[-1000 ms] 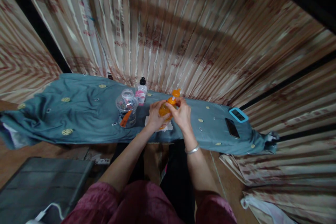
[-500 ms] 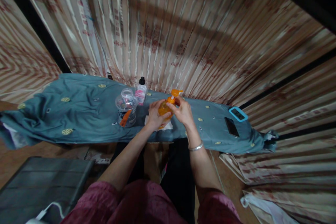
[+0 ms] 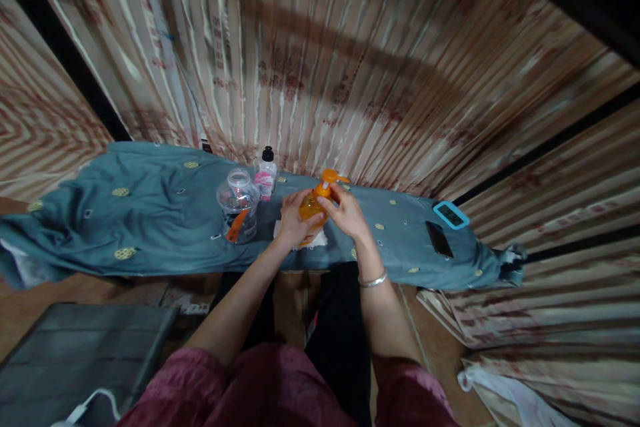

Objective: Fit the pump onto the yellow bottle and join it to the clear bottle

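We see the orange pump bottle (image 3: pixel 311 207) near the front edge of the table, standing tilted slightly between both hands, above a piece of white paper (image 3: pixel 320 239). The left hand (image 3: pixel 294 219) wraps the body of the bottle, its thumb laid across the near side and its fingers curved around the far side; we cannot tell how closely those fingers press together. The right hand (image 3: pixel 349 212) pinches the orange collar (image 3: pixel 323 191) with thumb and forefinger; its other fingers are partly hidden, so we cannot tell their spacing. Above the collar we note the pump head (image 3: pixel 329 175), its spout directed to the right. To the left of the hands stand a clear plastic jar (image 3: pixel 246 217) bearing an orange strip and, just behind it, an upright clear bottle (image 3: pixel 265 181) with a black cap and a pink label. Well apart on the right, we find a dark phone (image 3: pixel 440 240) lying near a blue-framed display (image 3: pixel 451 215). A patterned green-blue cloth (image 3: pixel 165 213) covers the table, and a pleated curtain (image 3: pixel 310 73) hangs behind.
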{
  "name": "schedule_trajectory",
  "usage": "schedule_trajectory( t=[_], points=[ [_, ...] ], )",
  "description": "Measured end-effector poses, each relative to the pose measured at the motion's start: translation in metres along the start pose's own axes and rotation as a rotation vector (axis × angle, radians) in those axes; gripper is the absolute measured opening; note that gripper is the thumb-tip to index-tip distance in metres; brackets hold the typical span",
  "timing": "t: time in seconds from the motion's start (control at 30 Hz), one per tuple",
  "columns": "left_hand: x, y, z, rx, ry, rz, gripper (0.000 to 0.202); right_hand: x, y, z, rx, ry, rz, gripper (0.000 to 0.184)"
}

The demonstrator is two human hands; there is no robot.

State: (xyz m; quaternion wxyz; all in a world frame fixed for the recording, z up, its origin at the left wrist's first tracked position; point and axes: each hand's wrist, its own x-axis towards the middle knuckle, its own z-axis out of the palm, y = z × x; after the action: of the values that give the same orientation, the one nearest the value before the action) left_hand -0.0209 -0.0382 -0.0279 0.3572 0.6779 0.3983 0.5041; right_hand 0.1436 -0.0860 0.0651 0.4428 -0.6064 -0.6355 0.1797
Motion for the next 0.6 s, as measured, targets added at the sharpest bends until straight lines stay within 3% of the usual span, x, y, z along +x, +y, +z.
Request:
schedule_trajectory(
  t=[0.2, 0.37, 0.5, 0.6],
  points=[
    [0.001, 0.000, -0.002, -0.002, 0.006, -0.011, 0.060, -0.003, 0.000, 0.016, -0.049, 0.141, 0.096, 0.048],
    [0.000, 0.002, -0.004, -0.004, 0.003, -0.001, 0.061, -0.005, -0.002, 0.006, 0.014, 0.060, 0.052, 0.058],
    [-0.002, 0.004, -0.003, -0.014, -0.009, -0.016, 0.063, -0.002, -0.002, 0.000, 0.063, 0.004, 0.010, 0.047],
    [-0.001, 0.004, -0.002, -0.014, 0.001, -0.035, 0.062, -0.002, -0.002, 0.007, 0.039, 0.066, 0.040, 0.047]
  ],
)
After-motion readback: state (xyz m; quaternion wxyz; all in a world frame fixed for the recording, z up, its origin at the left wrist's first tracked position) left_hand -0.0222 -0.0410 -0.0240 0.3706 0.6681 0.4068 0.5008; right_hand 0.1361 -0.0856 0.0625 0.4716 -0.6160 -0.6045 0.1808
